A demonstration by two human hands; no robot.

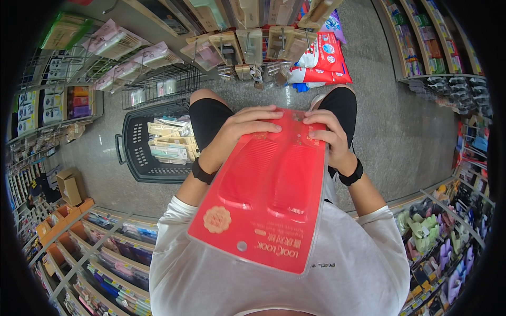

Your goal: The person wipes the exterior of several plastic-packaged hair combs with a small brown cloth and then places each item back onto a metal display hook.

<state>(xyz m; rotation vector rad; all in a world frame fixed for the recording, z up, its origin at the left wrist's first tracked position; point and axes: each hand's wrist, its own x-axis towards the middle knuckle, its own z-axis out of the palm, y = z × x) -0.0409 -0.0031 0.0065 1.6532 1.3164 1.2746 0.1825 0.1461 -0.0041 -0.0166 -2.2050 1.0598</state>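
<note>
A red blister pack of two red combs (261, 189) lies between my hands, close to my chest, its hang-hole end towards me. My left hand (253, 124) grips its far edge on the left side, fingers on top. On the right side of that same edge is my right hand (326, 128), also with its fingers over the pack. My thumbs are hidden. Left of my legs, a dark grey plastic basket (138, 173) on the floor holds several flat packaged items (172, 142). Packaged goods (245, 45) hang on metal hooks just beyond my knees.
Red and white bags (322, 73) lie on the floor past my knees. A black wire rack (162, 89) stands beyond the basket. Shelves (431, 73) line the far right, others are behind me. A cardboard box (71, 185) and a person (41, 187) are at the far left.
</note>
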